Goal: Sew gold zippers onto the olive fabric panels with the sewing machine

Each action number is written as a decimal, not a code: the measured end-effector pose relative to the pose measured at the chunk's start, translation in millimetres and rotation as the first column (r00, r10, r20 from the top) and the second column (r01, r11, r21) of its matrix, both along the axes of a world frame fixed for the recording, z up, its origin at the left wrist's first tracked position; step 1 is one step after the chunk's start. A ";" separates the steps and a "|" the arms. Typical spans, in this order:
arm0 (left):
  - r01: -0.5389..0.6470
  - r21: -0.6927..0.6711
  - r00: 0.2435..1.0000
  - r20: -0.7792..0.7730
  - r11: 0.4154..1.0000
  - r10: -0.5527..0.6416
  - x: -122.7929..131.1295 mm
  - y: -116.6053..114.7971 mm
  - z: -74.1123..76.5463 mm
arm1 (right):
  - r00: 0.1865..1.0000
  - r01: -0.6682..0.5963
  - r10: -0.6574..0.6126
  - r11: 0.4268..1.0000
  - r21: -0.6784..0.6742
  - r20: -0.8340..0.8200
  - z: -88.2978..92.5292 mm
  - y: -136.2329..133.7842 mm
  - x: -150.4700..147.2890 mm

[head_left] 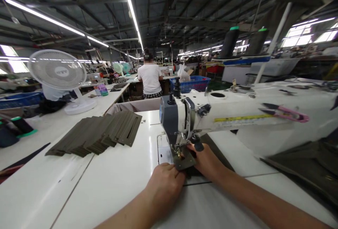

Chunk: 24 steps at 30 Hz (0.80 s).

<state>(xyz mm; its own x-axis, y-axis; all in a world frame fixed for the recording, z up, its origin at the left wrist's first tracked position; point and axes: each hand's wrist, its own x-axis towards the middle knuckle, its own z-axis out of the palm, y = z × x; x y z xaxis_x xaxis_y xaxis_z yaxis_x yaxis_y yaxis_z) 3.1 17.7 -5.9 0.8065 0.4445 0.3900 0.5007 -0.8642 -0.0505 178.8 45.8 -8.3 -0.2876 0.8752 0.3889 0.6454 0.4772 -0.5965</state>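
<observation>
A dark olive fabric piece (186, 162) lies under the needle and presser foot of a white sewing machine (224, 111). At its near left edge is my left hand (167, 183), fingers curled and closed on the cloth. My right hand (207, 160) grips the cloth from the right, close beside the presser foot; its fingertips are partly hidden by the machine head. More dark fabric (215, 151) spreads beneath and behind my right wrist. Left of the machine, a fanned stack of olive fabric pieces (97, 132) rests on the white table (105, 183).
A white fan (60, 72) stands at the left. Pink-handled snips (287, 112) sit on the machine arm. Dark cloth (308, 165) lies at the right. Thread cones (229, 42) stand above the machine. A co-worker in a white shirt (150, 79) sits ahead, near a blue basket (194, 84).
</observation>
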 end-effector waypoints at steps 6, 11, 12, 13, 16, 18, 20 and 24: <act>0.011 0.022 0.999 -0.046 1.000 -0.010 0.5 1.9 0.5 | 0.979 0.110 -0.125 0.989 0.098 0.163 -5.1 -1.0 -6.1; 0.018 0.040 0.999 -0.052 0.999 -0.016 0.2 1.4 1.7 | 0.942 0.233 -0.246 0.969 0.085 0.230 -8.7 0.7 -10.0; 0.019 0.040 0.998 -0.058 0.999 -0.017 0.1 1.5 1.8 | 0.932 0.255 -0.267 0.964 0.080 0.244 -8.7 0.6 -10.5; 0.018 0.041 0.998 -0.064 0.999 -0.015 0.0 1.6 1.9 | 0.923 0.277 -0.287 0.958 0.076 0.258 -8.3 0.4 -11.0; 0.008 0.039 0.998 -0.070 0.999 -0.005 -0.1 1.9 1.8 | 0.898 0.321 -0.325 0.945 0.065 0.298 -5.2 0.1 -11.6; -0.001 0.043 0.998 -0.069 0.999 0.004 -0.1 2.0 1.8 | 0.885 0.339 -0.338 0.939 0.055 0.321 -2.3 0.2 -11.6; -0.002 0.046 0.998 -0.069 0.999 0.005 -0.3 2.0 2.0 | 0.870 0.360 -0.353 0.932 0.047 0.343 0.0 0.7 -11.7; 0.005 0.030 0.998 -0.070 1.000 -0.003 -0.6 2.0 1.9 | 0.823 0.438 -0.419 0.898 0.043 0.384 -1.0 3.5 -14.4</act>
